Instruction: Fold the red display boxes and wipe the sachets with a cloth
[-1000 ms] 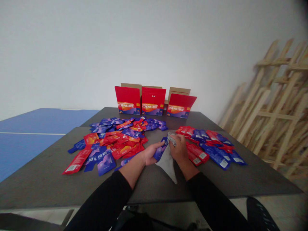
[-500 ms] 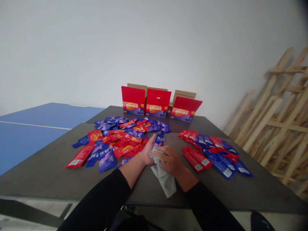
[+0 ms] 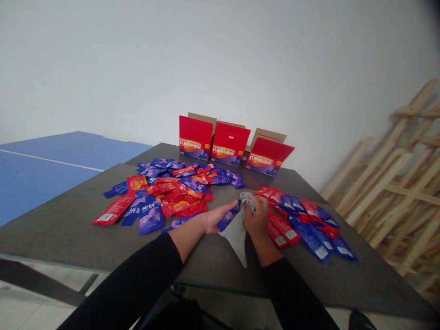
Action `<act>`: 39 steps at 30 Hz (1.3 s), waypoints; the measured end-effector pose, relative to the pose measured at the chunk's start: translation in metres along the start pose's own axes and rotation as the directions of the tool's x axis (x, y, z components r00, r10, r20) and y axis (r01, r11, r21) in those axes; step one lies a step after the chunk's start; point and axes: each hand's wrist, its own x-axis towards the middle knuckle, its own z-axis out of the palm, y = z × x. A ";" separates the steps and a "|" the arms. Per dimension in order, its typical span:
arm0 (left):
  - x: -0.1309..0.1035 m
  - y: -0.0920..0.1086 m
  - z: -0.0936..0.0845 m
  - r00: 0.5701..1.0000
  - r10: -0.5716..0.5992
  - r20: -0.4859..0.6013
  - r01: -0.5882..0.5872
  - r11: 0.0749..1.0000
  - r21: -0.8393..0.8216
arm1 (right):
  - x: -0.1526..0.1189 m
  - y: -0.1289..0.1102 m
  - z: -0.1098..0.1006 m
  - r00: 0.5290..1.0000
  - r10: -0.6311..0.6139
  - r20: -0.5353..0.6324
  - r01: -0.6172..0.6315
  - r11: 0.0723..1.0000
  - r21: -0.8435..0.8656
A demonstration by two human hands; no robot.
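Observation:
A blue-purple sachet (image 3: pixel 228 220) lies in my left hand (image 3: pixel 216 219), whose fingers hold it over the near middle of the dark table. My right hand (image 3: pixel 257 219) grips a grey cloth (image 3: pixel 237 236) at the sachet's upper end, and the cloth hangs down between the two hands. To the left spreads a loose heap of red sachets (image 3: pixel 175 190) and blue ones (image 3: pixel 151 218). On the right are red sachets (image 3: pixel 283 227) and blue sachets (image 3: pixel 311 238) in a smaller group, several with barcode labels showing.
Three open red boxes (image 3: pixel 195 140), (image 3: pixel 227 149), (image 3: pixel 264 158) stand at the back of the dark table (image 3: pixel 68 229). A blue table (image 3: pixel 51 169) adjoins on the left. Wooden frames (image 3: pixel 409 192) lean against the wall at the right.
My right hand has moved right and up with the cloth, away from my left palm. More of the sachet's lower part shows, now tilted. The camera view has turned slightly.

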 end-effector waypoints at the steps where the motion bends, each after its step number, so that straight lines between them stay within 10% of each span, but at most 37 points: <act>1: -0.002 0.002 -0.001 1.000 -0.010 0.001 0.010 1.000 -0.019 | 0.001 0.003 0.000 0.999 0.038 -0.016 -0.038 0.999 -0.004; 8: -0.007 0.018 -0.002 0.960 0.211 0.184 -0.155 0.949 -0.276 | 0.003 0.010 -0.002 0.993 0.111 -0.037 -0.110 0.994 0.012; 19: 0.011 0.025 -0.011 0.839 0.434 -0.327 -0.508 0.840 -0.188 | 0.003 -0.005 -0.014 0.995 -0.096 0.033 0.089 0.981 0.169; 26: 0.011 0.026 -0.012 0.619 0.646 -0.446 -0.712 0.702 0.028 | -0.007 -0.011 -0.013 0.842 -0.406 0.354 0.322 0.906 0.273; 33: 0.006 0.020 -0.003 0.902 0.367 -0.226 -0.400 0.908 -0.122 | -0.008 -0.003 -0.005 0.803 -0.407 0.436 0.350 0.913 0.207; 39: 0.009 0.002 -0.001 0.921 0.363 -0.141 -0.353 0.931 0.090 | -0.006 -0.002 -0.004 0.855 -0.343 0.388 0.317 0.939 0.132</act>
